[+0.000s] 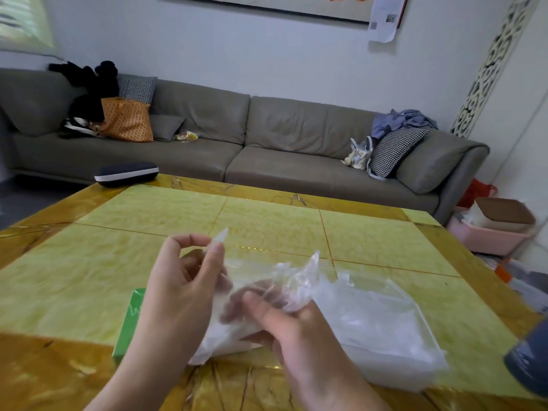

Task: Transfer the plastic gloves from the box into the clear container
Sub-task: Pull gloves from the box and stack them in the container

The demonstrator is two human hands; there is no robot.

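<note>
A bunch of thin clear plastic gloves (284, 280) is held between both hands above the table. My left hand (184, 289) pinches one edge of the film between thumb and forefinger. My right hand (290, 324) grips the crumpled middle of the bunch, its fingers partly wrapped in the film. The green glove box (129, 324) lies on the table just left of my left wrist, mostly hidden by it. The clear container (385, 330) stands to the right, with more plastic film inside and draped over its near rim.
The yellow-green table (267, 226) carries a dark glasses case (126, 173) at its far left edge. A dark grey cylinder (530, 363) sits at the right edge. Behind is a grey sofa (267, 143) with cushions and bags; a pink bin (486, 238) stands on the floor to the right.
</note>
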